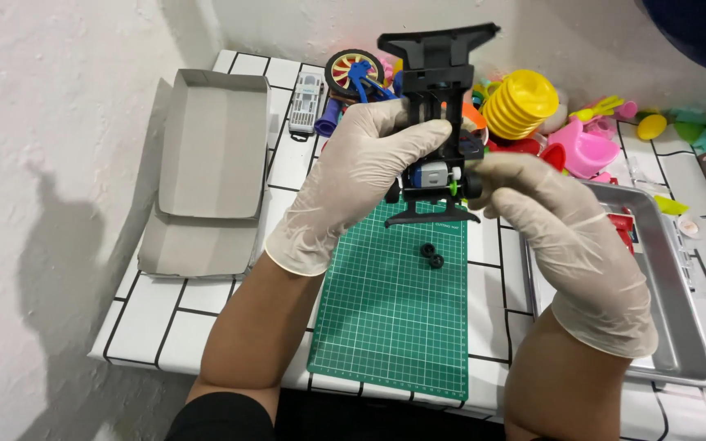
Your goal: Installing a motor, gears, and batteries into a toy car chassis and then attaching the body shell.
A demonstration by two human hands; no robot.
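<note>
1. While hovering above the green cutting mat [386, 327], the left hand [353, 184] and right hand [565, 245] are both gripping the black toy car chassis [439, 122].
2. Loose small black wheels [431, 256] are lying mid-mat; a bump may roll them off the table's front edge.

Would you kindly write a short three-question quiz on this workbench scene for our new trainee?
1. True or false: both gloved hands hold the black toy car chassis above the green cutting mat.
2. What lies on the mat below the chassis? A) scissors B) two small black wheels C) a screwdriver
3. Fill in: the open cardboard box lies beside the ___ hand.

Key: 1 true, with left hand and right hand; 2 B; 3 left.
</note>
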